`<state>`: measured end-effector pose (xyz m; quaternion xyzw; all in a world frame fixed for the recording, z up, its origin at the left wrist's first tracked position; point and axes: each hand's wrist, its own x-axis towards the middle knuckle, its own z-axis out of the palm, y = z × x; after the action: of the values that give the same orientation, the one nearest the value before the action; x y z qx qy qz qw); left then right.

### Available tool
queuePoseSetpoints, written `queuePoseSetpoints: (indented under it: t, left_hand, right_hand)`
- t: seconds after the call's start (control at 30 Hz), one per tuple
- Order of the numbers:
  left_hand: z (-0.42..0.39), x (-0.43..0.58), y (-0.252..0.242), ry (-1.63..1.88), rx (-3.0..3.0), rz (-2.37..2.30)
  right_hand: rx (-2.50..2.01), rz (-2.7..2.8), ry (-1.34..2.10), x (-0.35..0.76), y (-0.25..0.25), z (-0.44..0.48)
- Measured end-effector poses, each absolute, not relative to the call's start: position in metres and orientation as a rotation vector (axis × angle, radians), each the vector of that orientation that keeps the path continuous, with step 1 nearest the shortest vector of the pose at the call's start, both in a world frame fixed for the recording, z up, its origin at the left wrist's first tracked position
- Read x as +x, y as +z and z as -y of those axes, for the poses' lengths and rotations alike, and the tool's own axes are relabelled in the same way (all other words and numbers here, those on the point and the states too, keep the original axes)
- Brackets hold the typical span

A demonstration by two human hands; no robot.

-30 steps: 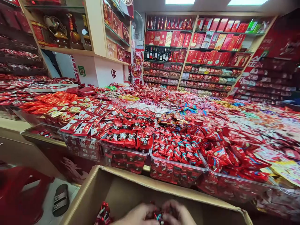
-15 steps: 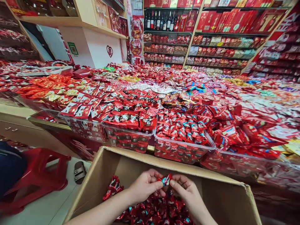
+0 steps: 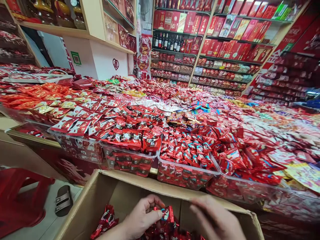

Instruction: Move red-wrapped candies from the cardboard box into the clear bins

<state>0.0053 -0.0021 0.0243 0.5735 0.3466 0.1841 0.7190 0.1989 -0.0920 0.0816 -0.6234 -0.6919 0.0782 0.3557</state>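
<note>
My left hand (image 3: 143, 215) is closed over the cardboard box, pinching a small red wrapped candy (image 3: 167, 214) with a turquoise mark between thumb and fingers. To its right, my right hand (image 3: 217, 218) is apart from that candy. Motion blurs it, but its fingers look stretched out with nothing between them. Below both hands, many similar red candies (image 3: 162, 231) lie in the cardboard box (image 3: 140, 181), partly hidden by the hands and the frame's lower edge. A red packet strip (image 3: 105, 220) leans in the box's left corner.
Clear plastic bins (image 3: 187, 178) heaped with wrapped candies line the counter just beyond the box. Left on the floor are a red plastic stool (image 3: 15, 193) and a slipper (image 3: 63, 200). Shelves (image 3: 175, 51) with bottles and gift boxes stand behind.
My right hand has left the candy and moved right, while my left hand keeps hold of it. The view has tilted up, and the person at the left edge is out of view.
</note>
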Motion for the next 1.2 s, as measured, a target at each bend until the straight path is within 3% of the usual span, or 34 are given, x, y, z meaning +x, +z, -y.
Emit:
queuePoseSetpoints:
  t: [0.13,0.23,1.2]
  left_hand:
    - [0.004,0.005,0.023,0.382,1.339,-0.769]
    - [0.006,0.004,0.020,0.362,1.416,-0.757]
    - [0.003,0.003,0.008,0.307,1.472,-0.711]
  right_hand:
    - [-1.961,1.873,-0.199,0.242,0.144,0.063]
    - [-2.226,2.035,-0.163,0.259,0.164,0.030]
    - [-2.594,2.265,-0.136,0.259,0.188,0.004]
